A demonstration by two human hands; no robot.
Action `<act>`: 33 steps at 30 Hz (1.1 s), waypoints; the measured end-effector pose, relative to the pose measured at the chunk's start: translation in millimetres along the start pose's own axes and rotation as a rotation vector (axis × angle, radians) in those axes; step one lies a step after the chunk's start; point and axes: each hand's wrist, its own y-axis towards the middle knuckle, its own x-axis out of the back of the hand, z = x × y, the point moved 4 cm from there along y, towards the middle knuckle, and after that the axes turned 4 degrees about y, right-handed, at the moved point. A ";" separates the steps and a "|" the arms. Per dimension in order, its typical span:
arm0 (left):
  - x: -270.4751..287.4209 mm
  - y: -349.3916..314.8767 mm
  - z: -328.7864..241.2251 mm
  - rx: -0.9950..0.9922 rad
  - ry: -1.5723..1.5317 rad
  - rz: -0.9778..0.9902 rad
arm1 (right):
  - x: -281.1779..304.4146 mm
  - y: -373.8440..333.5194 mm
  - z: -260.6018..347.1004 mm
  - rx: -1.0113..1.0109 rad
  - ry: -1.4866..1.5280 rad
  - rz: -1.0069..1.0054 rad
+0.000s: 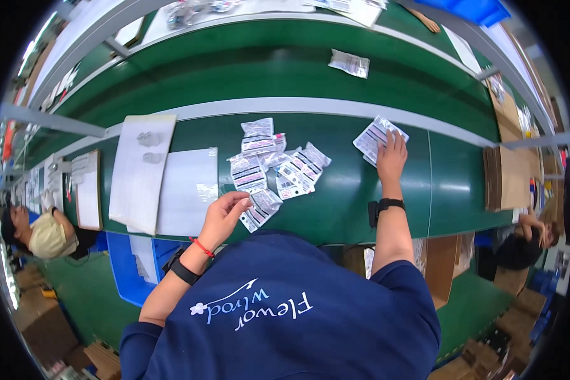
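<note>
Several clear plastic packets with printed labels lie in a loose pile [273,155] on the green table in front of me. My left hand [223,216] is at the near side of this pile, its fingers drawn together at the edge of the nearest packet [263,208]. The fingertips partly overlap that packet. To the right, apart from the pile, a few flat labelled packets [368,138] overlap one another. My right hand [391,156] rests on their right part, palm down with fingers stretched out, hiding some of them.
White foam sheets [139,183] lie left of the pile, with small clear pieces on top. Beyond a pale rail [285,106], a single packet [349,64] sits on a green belt. Cardboard [512,177] stands right; a blue bin [121,269] is below the table's left. People sit at both sides.
</note>
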 end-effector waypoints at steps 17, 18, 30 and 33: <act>8.4 -6.3 8.1 0.029 -0.040 -0.045 | -8.4 -8.2 -19.1 -0.058 -0.012 0.015; 8.6 -8.1 9.3 0.034 -0.050 -0.057 | -4.6 -9.7 -16.5 -0.108 0.001 -0.023; 6.3 -3.7 18.8 0.015 0.061 -0.066 | 9.3 5.8 50.0 0.006 -0.043 -0.025; 8.1 -6.0 23.0 0.012 0.067 -0.049 | -12.0 4.7 48.6 -0.024 -0.235 0.199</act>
